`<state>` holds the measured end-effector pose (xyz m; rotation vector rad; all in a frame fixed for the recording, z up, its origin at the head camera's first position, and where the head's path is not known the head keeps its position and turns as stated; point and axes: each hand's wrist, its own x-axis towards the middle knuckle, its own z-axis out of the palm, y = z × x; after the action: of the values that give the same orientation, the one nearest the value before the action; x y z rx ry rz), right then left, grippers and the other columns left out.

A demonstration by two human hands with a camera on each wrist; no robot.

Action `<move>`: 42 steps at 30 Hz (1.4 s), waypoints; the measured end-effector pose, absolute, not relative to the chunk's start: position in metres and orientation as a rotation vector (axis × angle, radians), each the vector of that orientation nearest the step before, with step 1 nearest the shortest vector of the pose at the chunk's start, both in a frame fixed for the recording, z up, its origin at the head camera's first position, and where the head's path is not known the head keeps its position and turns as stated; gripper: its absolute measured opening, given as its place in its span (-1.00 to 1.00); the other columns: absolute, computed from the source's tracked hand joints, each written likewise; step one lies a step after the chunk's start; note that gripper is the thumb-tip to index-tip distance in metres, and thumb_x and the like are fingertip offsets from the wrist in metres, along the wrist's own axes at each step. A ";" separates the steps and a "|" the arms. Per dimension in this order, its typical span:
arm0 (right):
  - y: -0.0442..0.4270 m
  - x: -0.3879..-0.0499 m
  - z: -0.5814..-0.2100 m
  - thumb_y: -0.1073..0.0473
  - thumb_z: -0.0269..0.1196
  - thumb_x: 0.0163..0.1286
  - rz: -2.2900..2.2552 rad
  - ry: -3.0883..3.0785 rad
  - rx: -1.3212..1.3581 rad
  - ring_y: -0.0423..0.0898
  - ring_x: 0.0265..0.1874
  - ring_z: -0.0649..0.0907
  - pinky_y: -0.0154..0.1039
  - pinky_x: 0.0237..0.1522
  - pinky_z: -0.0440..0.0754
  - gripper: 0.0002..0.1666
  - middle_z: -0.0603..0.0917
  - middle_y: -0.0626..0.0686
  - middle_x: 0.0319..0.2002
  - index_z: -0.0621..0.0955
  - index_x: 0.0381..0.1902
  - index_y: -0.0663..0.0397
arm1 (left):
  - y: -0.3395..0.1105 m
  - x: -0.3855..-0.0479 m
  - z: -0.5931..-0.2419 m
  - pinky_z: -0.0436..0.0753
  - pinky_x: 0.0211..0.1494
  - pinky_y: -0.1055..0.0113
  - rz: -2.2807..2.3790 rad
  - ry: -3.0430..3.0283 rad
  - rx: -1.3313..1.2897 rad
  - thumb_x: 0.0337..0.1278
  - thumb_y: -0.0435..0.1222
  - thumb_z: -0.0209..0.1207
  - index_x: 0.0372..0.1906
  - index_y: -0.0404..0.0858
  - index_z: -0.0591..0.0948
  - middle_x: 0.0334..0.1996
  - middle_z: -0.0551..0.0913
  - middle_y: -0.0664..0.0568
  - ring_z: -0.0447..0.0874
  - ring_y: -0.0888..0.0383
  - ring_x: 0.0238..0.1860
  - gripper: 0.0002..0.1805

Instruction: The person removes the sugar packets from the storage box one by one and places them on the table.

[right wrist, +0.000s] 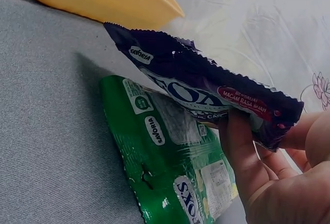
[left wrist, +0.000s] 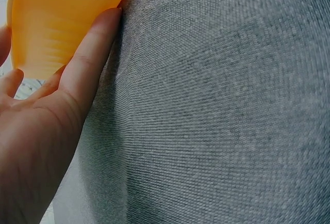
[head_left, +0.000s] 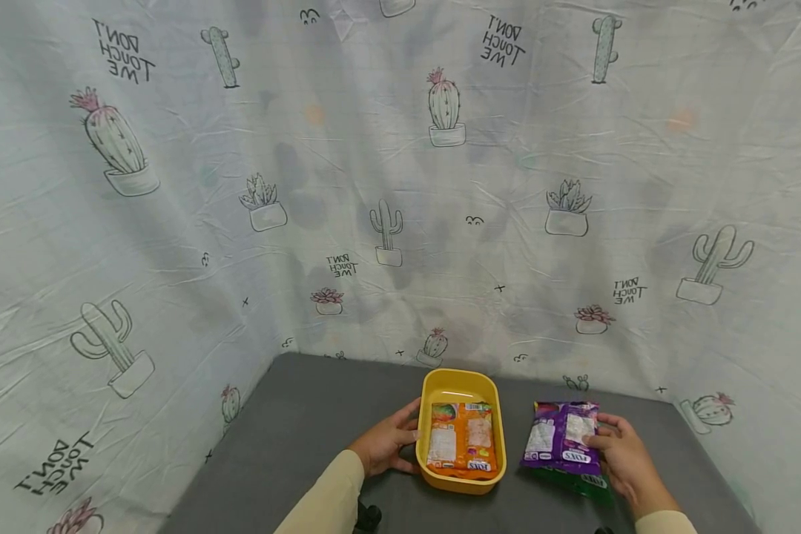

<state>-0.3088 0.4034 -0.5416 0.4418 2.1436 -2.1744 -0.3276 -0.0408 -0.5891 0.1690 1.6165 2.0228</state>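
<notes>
A yellow plastic tub (head_left: 460, 486) stands on the grey surface, with an orange candy bag (head_left: 460, 441) lying in it. My left hand (head_left: 382, 443) rests against the tub's left outer wall; the left wrist view shows its thumb stretched along the yellow side. To the right of the tub, my right hand (head_left: 627, 460) pinches a purple Fox's candy bag (head_left: 564, 437) by its right edge. Beneath that bag is a green Fox's candy bag (right wrist: 160, 152), mostly covered in the head view and lying on the surface in the right wrist view.
A grey cloth-covered table (head_left: 294, 437) holds everything. White curtain (head_left: 387, 170) printed with cactus drawings encloses the back and sides. Small black objects (head_left: 368, 517) show at the bottom edge, near the left sleeve.
</notes>
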 end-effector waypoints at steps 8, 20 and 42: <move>0.408 -0.310 -0.546 0.53 0.19 0.55 -2.191 2.123 0.463 -0.06 -0.27 0.78 -0.02 -0.19 0.82 -0.19 0.59 0.12 0.06 0.05 0.58 0.38 | -0.040 -0.328 -0.589 0.71 0.01 -0.39 2.020 1.621 0.172 0.66 -0.32 0.19 0.82 0.01 0.06 0.67 0.20 -0.28 0.36 -0.28 0.49 -0.14; 0.410 -0.309 -0.552 0.57 0.10 0.55 -2.169 2.157 0.481 -0.06 -0.29 0.77 0.00 -0.22 0.82 -0.15 0.61 0.25 0.08 -0.02 0.63 0.45 | -0.039 -0.329 -0.588 0.69 0.03 -0.41 2.022 1.615 0.165 0.67 -0.32 0.18 0.82 -0.01 0.05 0.67 0.19 -0.29 0.31 -0.31 0.52 -0.15; 0.420 -0.311 -0.547 0.39 0.23 0.49 -2.077 2.379 0.731 -0.20 -0.34 0.71 -0.17 -0.32 0.76 -0.21 0.75 0.04 -0.23 0.23 0.58 0.50 | -0.040 -0.329 -0.586 0.69 0.03 -0.40 2.024 1.609 0.169 0.66 -0.33 0.19 0.83 -0.02 0.02 0.67 0.21 -0.28 0.28 -0.33 0.54 -0.12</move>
<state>-0.3111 0.4198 -0.5474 0.7309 2.3789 -2.0768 -0.3286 -0.0396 -0.5856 0.1687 1.6089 2.0242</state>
